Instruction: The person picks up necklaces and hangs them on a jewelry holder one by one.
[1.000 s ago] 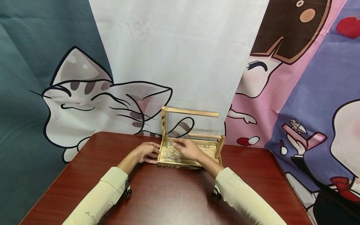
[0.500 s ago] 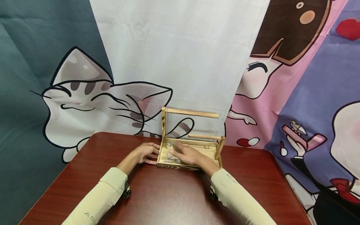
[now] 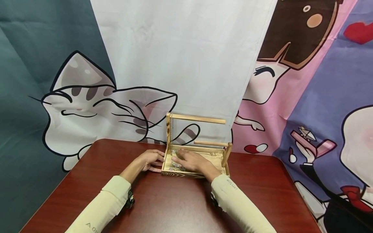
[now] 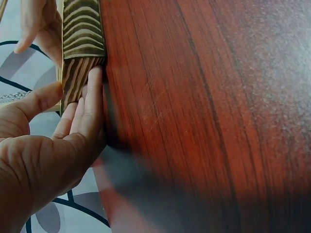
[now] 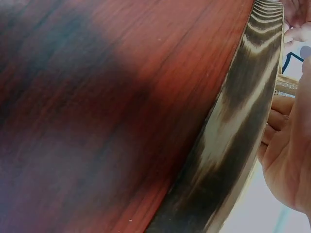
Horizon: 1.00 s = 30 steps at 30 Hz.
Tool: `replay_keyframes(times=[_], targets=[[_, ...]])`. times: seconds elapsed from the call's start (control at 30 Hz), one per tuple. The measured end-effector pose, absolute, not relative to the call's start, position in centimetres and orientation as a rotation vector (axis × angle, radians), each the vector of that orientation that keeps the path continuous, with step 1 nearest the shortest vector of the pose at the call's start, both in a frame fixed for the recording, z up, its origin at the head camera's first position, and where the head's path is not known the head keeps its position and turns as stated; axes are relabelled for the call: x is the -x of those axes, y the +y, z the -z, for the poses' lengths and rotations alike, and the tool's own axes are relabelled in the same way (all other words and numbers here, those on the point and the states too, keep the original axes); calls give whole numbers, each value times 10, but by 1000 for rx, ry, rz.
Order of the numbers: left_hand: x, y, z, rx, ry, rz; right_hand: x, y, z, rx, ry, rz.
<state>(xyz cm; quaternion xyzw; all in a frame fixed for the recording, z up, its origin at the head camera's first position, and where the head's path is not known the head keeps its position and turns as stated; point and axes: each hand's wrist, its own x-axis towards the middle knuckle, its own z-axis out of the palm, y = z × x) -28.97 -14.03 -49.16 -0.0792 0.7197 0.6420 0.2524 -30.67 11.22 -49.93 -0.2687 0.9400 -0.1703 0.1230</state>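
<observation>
A wooden jewelry stand [image 3: 195,174] with a shallow tray base sits on the table. My left hand [image 3: 151,160] is at its left end; in the left wrist view the fingers [image 4: 89,104] lie extended along the end wall, thumb tip at the rim. My right hand [image 3: 190,160] reaches into the tray from the right, thumb spread from the fingers, partly covering a beaded bracelet [image 3: 175,163]. In the right wrist view its fingers [image 5: 278,121] bend down behind the dark-grained front wall [image 5: 238,107]; their tips are hidden.
A fine chain [image 3: 171,131] hangs from the upper bar [image 3: 201,119] near the left post. A lower bar [image 3: 211,143] runs to the right post [image 3: 227,154]. Small jewelry [image 3: 213,154] lies at the tray's back right. A printed cloth [image 3: 180,58] hangs behind the reddish table [image 3: 175,207].
My right hand has come down into the tray and shifted slightly left, covering more of the bracelet, its thumb now apart from the fingers. My left hand has stayed at the stand's left end.
</observation>
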Motion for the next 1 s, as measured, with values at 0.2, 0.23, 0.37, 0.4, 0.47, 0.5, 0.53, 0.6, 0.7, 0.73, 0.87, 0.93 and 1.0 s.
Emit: replay_keyframes(times=[0.2,0.23,0.37,0.4,0.47,0.5,0.53,0.6,0.7,0.73,0.87,0.93,1.0], targets=[[288,-142,494,222,1943,-1755,305,106,500,801,2734,406],[288,-142,494,221,1943,-1755,304,105,500,810,2732,393],[289,-142,495,239,1951,-1755,308,107,503,841,2742,359],[289,-141,495,243,1954,-1755,308,108,502,836,2746,342],[290,-141,494,248,1959,-1756,309,110,501,826,2754,311],[290,-141,493,248,1961,-1754,306,110,495,802,2750,287],[290,-140,493,251,1960,-1753,306,111,495,801,2752,269],[290,-140,492,245,1959,-1750,305,115,495,801,2755,248],[290,-140,491,242,1959,-1748,303,120,494,792,2751,246],[291,-140,491,244,1958,-1750,303,121,494,790,2751,248],[290,-141,492,241,1955,-1754,298,130,492,800,2747,269],[290,-141,492,241,1953,-1755,297,136,493,811,2752,272],[290,-141,493,241,1949,-1754,295,142,494,818,2748,289]])
